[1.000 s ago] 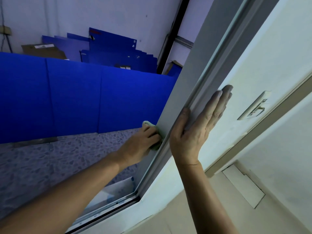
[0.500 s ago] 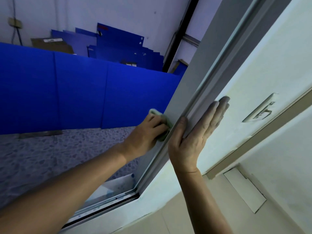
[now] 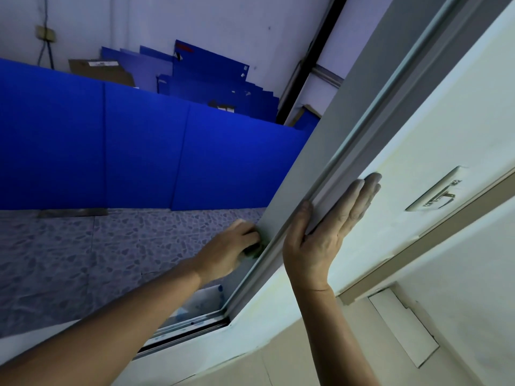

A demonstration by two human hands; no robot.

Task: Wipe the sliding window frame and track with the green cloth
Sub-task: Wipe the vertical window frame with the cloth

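A grey sliding window frame runs diagonally from the upper right down to the bottom track. My left hand reaches through the opening and presses the green cloth against the outer face of the frame; only a small dark-green bit shows beneath the fingers. My right hand lies flat with fingers straight on the inner side, thumb hooked over the frame's edge, holding nothing.
Beyond the opening stand blue panels on a speckled floor, with more panels and cardboard stacked behind. A metal latch sits on the pale wall at right. A white sheet lies near the track corner.
My left hand and the cloth have slid down the frame, lower than half a second ago. The right hand also sits a little lower on the frame.
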